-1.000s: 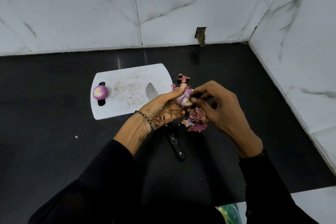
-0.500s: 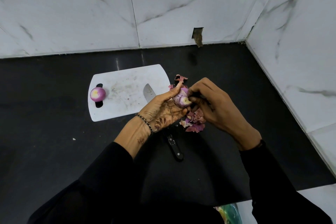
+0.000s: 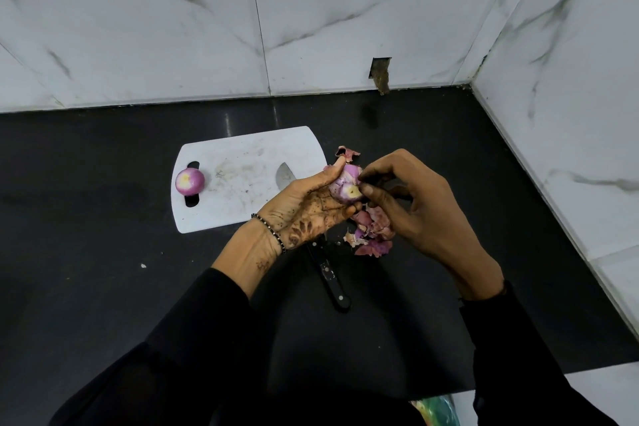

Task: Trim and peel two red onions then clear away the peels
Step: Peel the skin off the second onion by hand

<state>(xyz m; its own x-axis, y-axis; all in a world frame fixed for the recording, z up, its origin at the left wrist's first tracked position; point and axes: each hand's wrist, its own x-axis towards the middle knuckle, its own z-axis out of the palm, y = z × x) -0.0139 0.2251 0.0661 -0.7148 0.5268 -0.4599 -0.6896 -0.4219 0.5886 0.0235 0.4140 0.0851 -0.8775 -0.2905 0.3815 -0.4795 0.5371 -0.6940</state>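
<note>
The left hand (image 3: 307, 207) cups a red onion (image 3: 345, 185), its fingers curled round the bulb from the left and below, holding it up above the black counter (image 3: 484, 183) just right of the cutting board (image 3: 242, 162). The right hand (image 3: 411, 207) pinches at the right side of the same onion with thumb and forefinger, the other fingers bent loosely behind. The onion's cut pale end faces the camera. A beaded bracelet (image 3: 269, 230) sits on the left wrist, and both arms wear black sleeves.

A heap of peels (image 3: 371, 233) lies on the counter beneath the hands, and one more peel scrap (image 3: 347, 151) lies just beyond them. A second onion (image 3: 189, 180), trimmed and peeled, rests at the left end of the white board, over its handle slot. A knife (image 3: 328, 275) lies under the left hand, its black handle pointing near and its blade tip showing on the board's right part.
</note>
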